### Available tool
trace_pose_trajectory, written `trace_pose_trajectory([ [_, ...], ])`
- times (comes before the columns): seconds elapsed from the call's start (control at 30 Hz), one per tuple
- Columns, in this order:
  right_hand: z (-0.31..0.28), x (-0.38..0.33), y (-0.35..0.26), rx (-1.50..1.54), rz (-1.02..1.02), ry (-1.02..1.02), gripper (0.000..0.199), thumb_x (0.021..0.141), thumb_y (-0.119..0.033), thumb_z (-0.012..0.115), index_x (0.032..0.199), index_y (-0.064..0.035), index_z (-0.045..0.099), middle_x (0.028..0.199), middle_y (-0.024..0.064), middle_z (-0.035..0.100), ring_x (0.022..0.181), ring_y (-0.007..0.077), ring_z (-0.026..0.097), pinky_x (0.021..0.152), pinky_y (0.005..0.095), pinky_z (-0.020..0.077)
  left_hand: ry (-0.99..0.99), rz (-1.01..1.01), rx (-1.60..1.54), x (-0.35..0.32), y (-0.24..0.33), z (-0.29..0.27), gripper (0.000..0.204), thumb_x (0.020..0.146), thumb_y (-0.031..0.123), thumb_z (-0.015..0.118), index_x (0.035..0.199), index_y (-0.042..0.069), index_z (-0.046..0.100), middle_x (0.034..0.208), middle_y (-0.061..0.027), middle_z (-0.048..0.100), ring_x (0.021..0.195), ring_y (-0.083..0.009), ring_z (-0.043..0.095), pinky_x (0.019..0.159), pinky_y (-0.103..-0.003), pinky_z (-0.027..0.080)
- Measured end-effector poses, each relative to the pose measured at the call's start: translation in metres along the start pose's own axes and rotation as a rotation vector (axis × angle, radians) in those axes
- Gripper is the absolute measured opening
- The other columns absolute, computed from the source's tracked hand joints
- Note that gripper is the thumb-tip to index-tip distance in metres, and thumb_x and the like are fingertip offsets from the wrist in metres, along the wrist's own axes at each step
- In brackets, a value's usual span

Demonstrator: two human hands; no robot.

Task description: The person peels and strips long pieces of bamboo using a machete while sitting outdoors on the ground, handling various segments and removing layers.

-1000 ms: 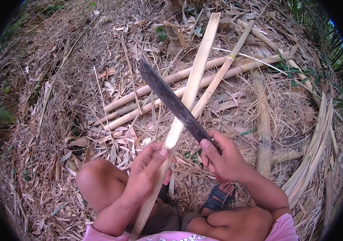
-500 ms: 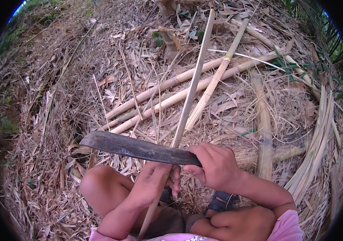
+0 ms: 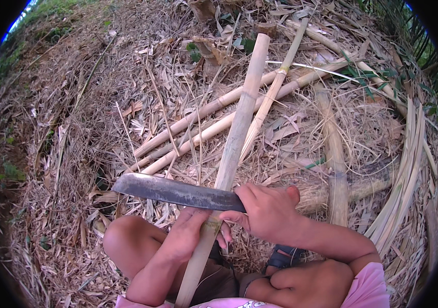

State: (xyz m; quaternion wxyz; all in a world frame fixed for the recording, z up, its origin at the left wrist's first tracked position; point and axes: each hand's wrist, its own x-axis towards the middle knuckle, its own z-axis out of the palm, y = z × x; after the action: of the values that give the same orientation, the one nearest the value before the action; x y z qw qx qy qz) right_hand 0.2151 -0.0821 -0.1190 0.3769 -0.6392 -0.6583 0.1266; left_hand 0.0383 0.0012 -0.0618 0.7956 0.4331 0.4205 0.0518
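My right hand (image 3: 270, 209) is closed around the handle end of a machete (image 3: 178, 192), whose broad dark blade points left and lies across a split bamboo strip (image 3: 239, 128). The handle itself is hidden in my fingers. My left hand (image 3: 194, 228) grips the strip just below the blade, its fingers wrapped round the sides. The strip slants from my lap up and away to the right, its wide pale face turned up, with a node a little below the blade and another farther up.
Beyond the strip, several bamboo poles (image 3: 198, 136) lie crossed on dry leaf litter. A thick bamboo piece (image 3: 336, 169) rests over a log (image 3: 368, 191) at right. Thin split strips (image 3: 396, 195) are bundled at far right. Cut stumps (image 3: 210, 56) stand at the back.
The bamboo strip has been turned, so its wide face now shows instead of its narrow edge. The machete has shifted slightly and stays across the strip.
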Motion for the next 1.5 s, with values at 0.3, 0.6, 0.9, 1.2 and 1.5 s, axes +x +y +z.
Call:
trace_pose_trajectory([
  [0.3, -0.011, 0.016, 0.017, -0.198, 0.12, 0.084, 0.054, 0.089, -0.06, 0.058, 0.074, -0.0073, 0.057, 0.058, 0.007, 0.057, 0.049, 0.0253, 0.061, 0.048, 0.0375, 0.049, 0.126, -0.04, 0.015, -0.009, 0.01, 0.02, 0.032, 0.108, 0.03, 0.033, 0.107, 0.003, 0.051, 0.065, -0.0037, 0.046, 0.049, -0.0098, 0.038, 0.044, -0.024, 0.034],
  [0.6, -0.003, 0.009, 0.007, -0.139, -0.032, 0.079, 0.061, 0.085, -0.065, 0.06, 0.066, -0.0078, 0.055, 0.054, 0.0074, 0.058, 0.046, 0.0225, 0.062, 0.044, 0.0346, 0.0502, 0.099, -0.017, 0.157, -0.005, -0.003, 0.014, 0.026, 0.108, 0.026, 0.035, 0.097, 0.006, 0.048, 0.063, -0.0006, 0.042, 0.049, -0.0073, 0.034, 0.044, -0.023, 0.029],
  [0.9, -0.002, 0.011, 0.017, -0.235, -0.118, 0.133, 0.061, 0.08, -0.073, 0.057, 0.065, -0.0134, 0.054, 0.053, 0.0011, 0.055, 0.045, 0.0182, 0.059, 0.052, 0.0361, 0.04, 0.146, 0.019, 0.341, -0.011, -0.003, 0.019, 0.027, 0.107, 0.023, 0.038, 0.092, 0.005, 0.05, 0.061, 0.0012, 0.042, 0.048, -0.0051, 0.037, 0.043, -0.023, 0.031],
  [1.2, -0.01, 0.011, 0.044, -0.334, -0.168, 0.211, 0.063, 0.077, -0.073, 0.059, 0.06, -0.0128, 0.052, 0.051, 0.0029, 0.053, 0.043, 0.0193, 0.057, 0.049, 0.0344, 0.0427, 0.168, 0.082, 0.361, -0.014, 0.003, 0.024, 0.027, 0.107, 0.027, 0.039, 0.104, 0.003, 0.05, 0.074, -0.0009, 0.047, 0.049, -0.0047, 0.04, 0.043, -0.022, 0.034],
  [1.5, -0.085, 0.011, 0.151, 0.131, 0.869, 0.352, 0.059, 0.099, -0.049, 0.048, 0.078, 0.0039, 0.064, 0.049, 0.0093, 0.043, 0.046, 0.0218, 0.049, 0.052, 0.0392, 0.0408, -0.031, -0.11, 0.238, -0.044, -0.01, 0.011, 0.026, 0.107, 0.026, 0.04, 0.115, 0.003, 0.048, 0.087, -0.0027, 0.05, 0.052, -0.0053, 0.042, 0.045, -0.021, 0.036],
])
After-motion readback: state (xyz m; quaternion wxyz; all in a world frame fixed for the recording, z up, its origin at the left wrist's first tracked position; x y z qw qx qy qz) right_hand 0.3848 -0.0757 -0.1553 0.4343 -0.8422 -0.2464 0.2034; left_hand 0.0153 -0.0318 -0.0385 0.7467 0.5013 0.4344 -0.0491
